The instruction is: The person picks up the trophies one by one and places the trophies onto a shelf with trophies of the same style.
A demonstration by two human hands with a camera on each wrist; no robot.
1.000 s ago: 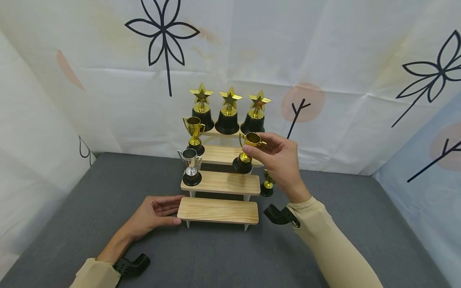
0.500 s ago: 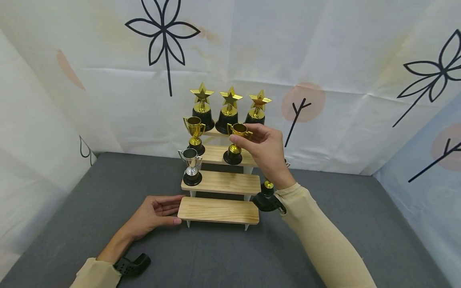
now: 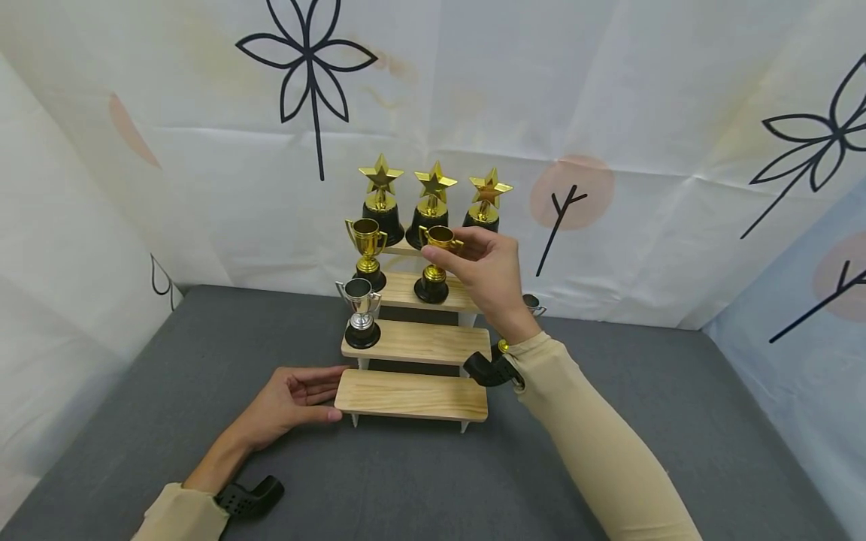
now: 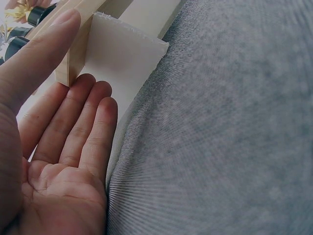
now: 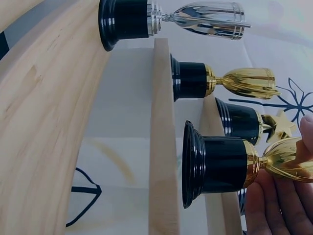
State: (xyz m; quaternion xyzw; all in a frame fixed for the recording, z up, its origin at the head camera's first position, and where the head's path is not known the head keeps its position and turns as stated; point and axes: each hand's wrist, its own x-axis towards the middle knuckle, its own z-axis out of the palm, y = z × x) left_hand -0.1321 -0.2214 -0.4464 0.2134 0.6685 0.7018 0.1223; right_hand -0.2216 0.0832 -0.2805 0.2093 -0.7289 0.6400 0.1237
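My right hand [image 3: 487, 278] pinches a small gold trophy cup [image 3: 432, 289] by its bowl. The cup's black base [image 5: 220, 164] is close over the second-highest board of a four-tier wooden display stand [image 3: 410, 394], near its middle. On that board's left end stands another gold trophy cup [image 3: 367, 244]; a silver trophy cup [image 3: 361, 312] stands on the left of the board below. With fingers extended, my left hand [image 3: 287, 406] is at the left end of the lowest board, its fingertips [image 4: 106, 105] by the white side support [image 4: 120, 54].
Three star trophies [image 3: 433, 204] line the top board, the right one partly hidden by my right hand. Behind my right forearm, the rim of a silver cup [image 3: 533, 303] shows on the right. A patterned white cloth [image 3: 643, 225] hangs behind the grey table [image 3: 379, 481].
My right hand has carried the gold trophy cup left and slightly back, from the right end of the second-highest board toward its middle. My left hand has stayed put.
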